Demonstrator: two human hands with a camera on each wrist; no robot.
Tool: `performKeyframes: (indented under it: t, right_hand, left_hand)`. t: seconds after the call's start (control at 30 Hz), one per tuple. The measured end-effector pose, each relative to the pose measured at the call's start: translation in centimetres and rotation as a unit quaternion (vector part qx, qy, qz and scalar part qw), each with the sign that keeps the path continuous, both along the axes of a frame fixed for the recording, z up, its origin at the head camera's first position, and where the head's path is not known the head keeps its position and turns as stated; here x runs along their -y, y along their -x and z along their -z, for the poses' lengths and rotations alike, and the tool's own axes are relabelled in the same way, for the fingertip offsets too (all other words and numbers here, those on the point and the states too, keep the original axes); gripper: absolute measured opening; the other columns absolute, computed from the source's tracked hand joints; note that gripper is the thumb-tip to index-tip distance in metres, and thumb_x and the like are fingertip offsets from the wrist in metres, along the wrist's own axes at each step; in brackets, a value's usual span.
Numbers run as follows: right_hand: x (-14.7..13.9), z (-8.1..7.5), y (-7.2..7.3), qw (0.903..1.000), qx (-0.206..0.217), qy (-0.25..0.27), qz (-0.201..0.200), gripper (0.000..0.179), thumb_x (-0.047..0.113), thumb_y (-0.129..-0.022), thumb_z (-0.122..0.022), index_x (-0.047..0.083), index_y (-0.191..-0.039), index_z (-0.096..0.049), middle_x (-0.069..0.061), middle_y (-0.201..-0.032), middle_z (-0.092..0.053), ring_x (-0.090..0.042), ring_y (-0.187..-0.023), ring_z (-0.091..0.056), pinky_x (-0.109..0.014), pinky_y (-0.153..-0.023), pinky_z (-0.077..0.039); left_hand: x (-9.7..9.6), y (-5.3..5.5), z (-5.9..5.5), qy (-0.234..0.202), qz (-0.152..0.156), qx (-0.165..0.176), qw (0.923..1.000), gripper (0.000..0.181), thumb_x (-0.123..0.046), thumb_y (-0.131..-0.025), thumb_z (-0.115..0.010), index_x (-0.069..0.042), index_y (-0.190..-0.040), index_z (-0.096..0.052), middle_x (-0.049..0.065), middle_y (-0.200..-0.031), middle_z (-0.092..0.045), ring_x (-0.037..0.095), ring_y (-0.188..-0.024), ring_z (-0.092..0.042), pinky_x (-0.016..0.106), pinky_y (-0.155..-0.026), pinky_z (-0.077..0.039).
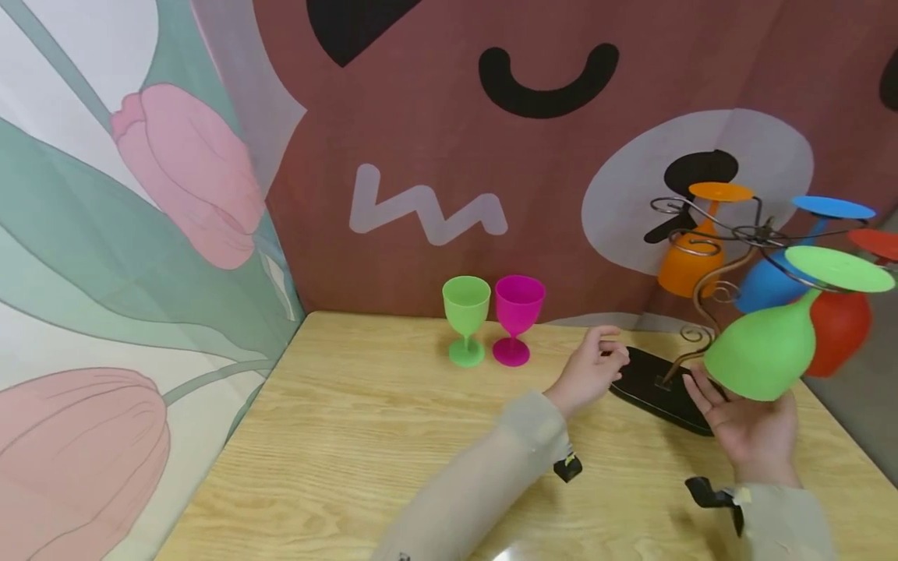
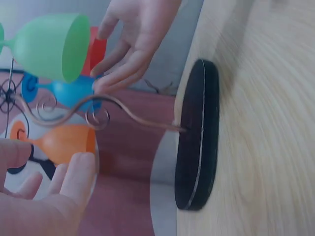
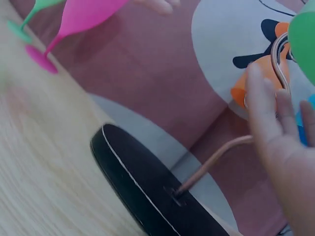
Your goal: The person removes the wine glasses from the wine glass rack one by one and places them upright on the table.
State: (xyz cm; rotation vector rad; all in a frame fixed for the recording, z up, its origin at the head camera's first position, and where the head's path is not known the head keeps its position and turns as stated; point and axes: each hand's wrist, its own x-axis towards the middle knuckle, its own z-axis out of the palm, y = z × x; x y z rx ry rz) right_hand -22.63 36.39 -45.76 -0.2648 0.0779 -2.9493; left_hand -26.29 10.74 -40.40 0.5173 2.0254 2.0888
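A metal goblet rack (image 2: 157, 124) rises on a curling stem from a black oval base (image 1: 640, 380) at the table's right. Upside down from its arms hang goblets in orange (image 1: 687, 266), blue (image 1: 768, 284), red (image 1: 842, 331) and light green (image 1: 761, 347). My right hand (image 1: 761, 432) is palm up just under the green goblet's bowl, fingers spread and reaching toward the stem. Left of the rack, my left hand (image 1: 592, 368) hovers by the base's near-left end, fingers loosely bent and holding nothing. In the left wrist view its fingertips overlap the orange goblet.
Two goblets, one light green (image 1: 466, 308) and one magenta (image 1: 519, 304), stand upright side by side at the back of the wooden table (image 1: 365, 421). Behind the table hangs a printed cloth (image 1: 421, 117); a floral cloth (image 1: 84, 273) covers the left side.
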Motion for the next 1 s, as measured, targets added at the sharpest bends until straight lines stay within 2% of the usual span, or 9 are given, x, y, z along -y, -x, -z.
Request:
performKeyframes:
  t: [0.13, 0.27, 0.4, 0.57, 0.77, 0.87, 1.0]
  right_hand:
    - [0.6, -0.3, -0.3, 0.9987, -0.029, 0.042, -0.001, 0.051, 0.045, -0.100, -0.052, 0.027, -0.148, -0.051, -0.014, -0.152, -0.038, -0.052, -0.138, -0.036, -0.061, -0.119, -0.023]
    - [1.5, -0.4, -0.5, 0.9962, -0.049, 0.072, 0.002, 0.055, 0.049, -0.098, -0.053, 0.029, -0.149, -0.048, -0.010, -0.158, -0.030, -0.052, -0.142, -0.029, -0.058, -0.121, -0.020]
    - [2.5, -0.4, -0.6, 0.9920, -0.081, 0.094, 0.025, 0.054, 0.045, -0.099, -0.049, 0.032, -0.151, -0.047, -0.011, -0.155, -0.039, -0.052, -0.138, -0.035, -0.059, -0.116, -0.031]
    - [3.7, -0.5, -0.5, 0.9840, -0.120, 0.119, 0.056, 0.056, 0.042, -0.099, -0.048, 0.029, -0.153, -0.044, -0.014, -0.150, -0.048, -0.048, -0.128, -0.046, -0.061, -0.106, -0.043]
    - [5.1, -0.3, -0.2, 0.9747, -0.148, 0.147, 0.079, 0.061, 0.043, -0.097, -0.054, 0.026, -0.154, -0.041, -0.012, -0.152, -0.047, -0.046, -0.124, -0.048, -0.062, -0.099, -0.044]
    - [5.5, -0.4, -0.2, 0.9717, -0.140, 0.173, 0.080, 0.067, 0.054, -0.095, -0.055, 0.023, -0.154, -0.042, -0.012, -0.152, -0.046, -0.045, -0.124, -0.047, -0.064, -0.097, -0.042]
    - [5.7, -0.3, -0.6, 0.9684, -0.121, 0.201, 0.084, 0.081, 0.072, -0.091, -0.048, 0.019, -0.152, -0.044, -0.009, -0.152, -0.048, -0.042, -0.126, -0.048, -0.061, -0.099, -0.040]
  left_hand:
    - [-1.0, -0.8, -0.8, -0.018, 0.021, 0.000, 0.9996, 0.040, -0.015, -0.104, -0.059, -0.018, -0.142, -0.046, -0.005, -0.120, -0.060, 0.007, -0.105, -0.064, 0.020, -0.083, -0.056]
    - [-2.0, -1.6, -1.7, 0.000, 0.031, -0.027, 0.9991, 0.042, -0.017, -0.103, -0.061, -0.021, -0.142, -0.046, -0.006, -0.129, -0.058, 0.002, -0.109, -0.062, 0.018, -0.084, -0.054]
    - [-2.9, -2.3, -2.5, 0.013, 0.029, -0.054, 0.9980, 0.043, -0.019, -0.101, -0.065, -0.021, -0.141, -0.048, -0.009, -0.134, -0.054, 0.000, -0.112, -0.061, 0.017, -0.084, -0.053]
    - [-4.1, -3.0, -3.2, 0.047, 0.018, -0.095, 0.9942, 0.049, -0.019, -0.098, -0.070, -0.022, -0.142, -0.051, -0.011, -0.139, -0.050, -0.002, -0.116, -0.057, 0.014, -0.086, -0.051]
    - [-5.3, -3.6, -3.4, 0.087, 0.044, -0.164, 0.9816, 0.060, -0.015, -0.095, -0.073, -0.018, -0.149, -0.047, -0.007, -0.145, -0.043, -0.003, -0.122, -0.051, 0.006, -0.090, -0.046]
    - [-5.6, -3.8, -3.4, 0.106, 0.048, -0.189, 0.9750, 0.063, -0.015, -0.094, -0.074, -0.018, -0.150, -0.045, -0.008, -0.146, -0.044, -0.004, -0.123, -0.050, 0.004, -0.091, -0.044]
    - [-5.9, -4.0, -3.4, 0.129, 0.049, -0.207, 0.9687, 0.064, -0.016, -0.093, -0.076, -0.021, -0.150, -0.047, -0.007, -0.138, -0.050, -0.007, -0.119, -0.050, 0.003, -0.091, -0.042]
